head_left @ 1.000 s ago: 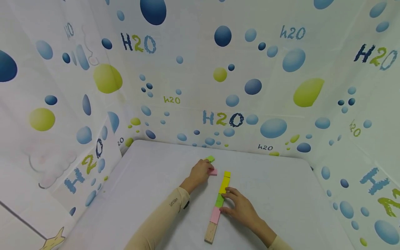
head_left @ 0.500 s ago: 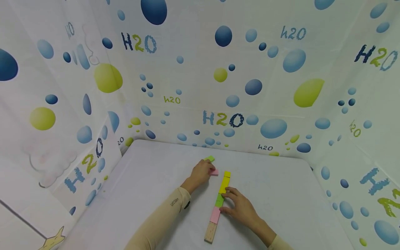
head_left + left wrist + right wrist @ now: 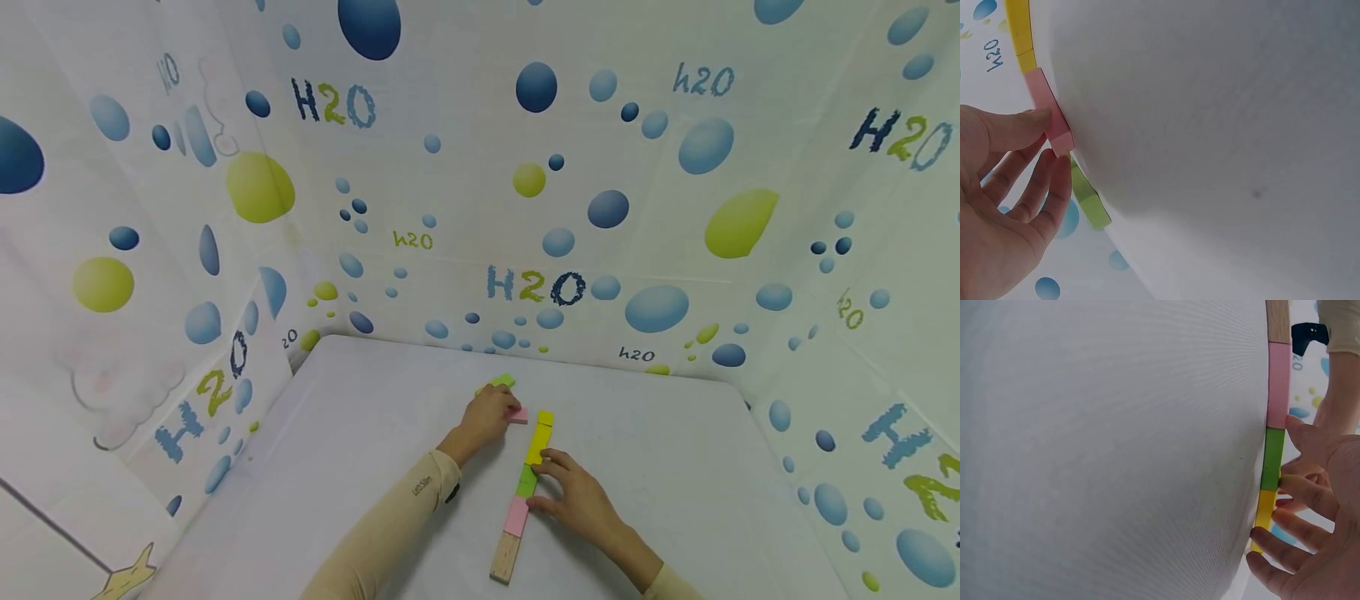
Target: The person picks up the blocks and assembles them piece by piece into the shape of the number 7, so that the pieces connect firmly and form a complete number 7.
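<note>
A row of small blocks lies along the table: bare wood (image 3: 506,558) nearest, then pink (image 3: 517,517), green (image 3: 527,481) and yellow (image 3: 540,442) farthest. Left of its far end, my left hand (image 3: 487,415) pinches another pink block (image 3: 1054,119), thumb on one side and fingertips at its end. Behind that hand are green pieces (image 3: 504,380), partly covered by it. My right hand (image 3: 583,500) rests along the row's right side, fingers spread and loosely bent. Its fingertips touch or nearly touch the pink, green and yellow blocks in the right wrist view.
A white cloth covers the table (image 3: 660,467). Curtain-like walls (image 3: 465,183) printed with bubbles and "H2O" stand close behind and on both sides. A dark band (image 3: 1309,336) circles the left wrist.
My left hand has shifted slightly right and nearer with its pink block, towards the row's far end. More of the green pieces shows behind it. The right hand and the row stay put.
</note>
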Demonstrator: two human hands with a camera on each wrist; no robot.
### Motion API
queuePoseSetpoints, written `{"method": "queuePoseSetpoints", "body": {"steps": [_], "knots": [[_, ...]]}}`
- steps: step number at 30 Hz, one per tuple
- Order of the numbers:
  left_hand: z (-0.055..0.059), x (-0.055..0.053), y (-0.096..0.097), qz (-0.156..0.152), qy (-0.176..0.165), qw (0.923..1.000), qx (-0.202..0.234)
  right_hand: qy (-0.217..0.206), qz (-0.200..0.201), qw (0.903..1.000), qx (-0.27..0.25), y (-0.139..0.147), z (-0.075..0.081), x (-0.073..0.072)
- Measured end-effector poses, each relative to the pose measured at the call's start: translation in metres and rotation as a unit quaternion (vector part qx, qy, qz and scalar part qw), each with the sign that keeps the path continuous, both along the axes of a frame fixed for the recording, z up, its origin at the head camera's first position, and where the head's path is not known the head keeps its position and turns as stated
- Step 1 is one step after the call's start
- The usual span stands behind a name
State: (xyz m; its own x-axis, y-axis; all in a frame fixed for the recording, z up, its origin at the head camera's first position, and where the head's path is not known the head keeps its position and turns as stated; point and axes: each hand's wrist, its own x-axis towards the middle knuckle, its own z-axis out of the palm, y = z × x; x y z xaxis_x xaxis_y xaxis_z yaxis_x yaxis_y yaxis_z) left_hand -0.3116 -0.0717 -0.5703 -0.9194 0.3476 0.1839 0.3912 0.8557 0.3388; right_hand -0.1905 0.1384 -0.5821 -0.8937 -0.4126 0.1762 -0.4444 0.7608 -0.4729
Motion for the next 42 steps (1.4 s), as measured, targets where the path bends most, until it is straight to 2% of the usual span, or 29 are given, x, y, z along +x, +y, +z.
{"method": "queuePoseSetpoints", "body": {"steps": [4, 27, 42], "knots": [[0.000, 0.000, 0.002, 0.003, -0.008, 1.0000, -0.002, -0.004, -0.003, 1.0000, 0.003, 0.000, 0.000, 0.000], [0.004, 0.002, 0.010, -0.005, 0.000, 1.0000, 0.004, -0.009, 0.003, 1.0000, 0.001, 0.001, 0.001, -0.001], [0.000, -0.001, 0.013, -0.003, 0.001, 1.0000, -0.003, -0.013, 0.004, 0.9999, -0.009, 0.000, 0.001, 0.001]]}}
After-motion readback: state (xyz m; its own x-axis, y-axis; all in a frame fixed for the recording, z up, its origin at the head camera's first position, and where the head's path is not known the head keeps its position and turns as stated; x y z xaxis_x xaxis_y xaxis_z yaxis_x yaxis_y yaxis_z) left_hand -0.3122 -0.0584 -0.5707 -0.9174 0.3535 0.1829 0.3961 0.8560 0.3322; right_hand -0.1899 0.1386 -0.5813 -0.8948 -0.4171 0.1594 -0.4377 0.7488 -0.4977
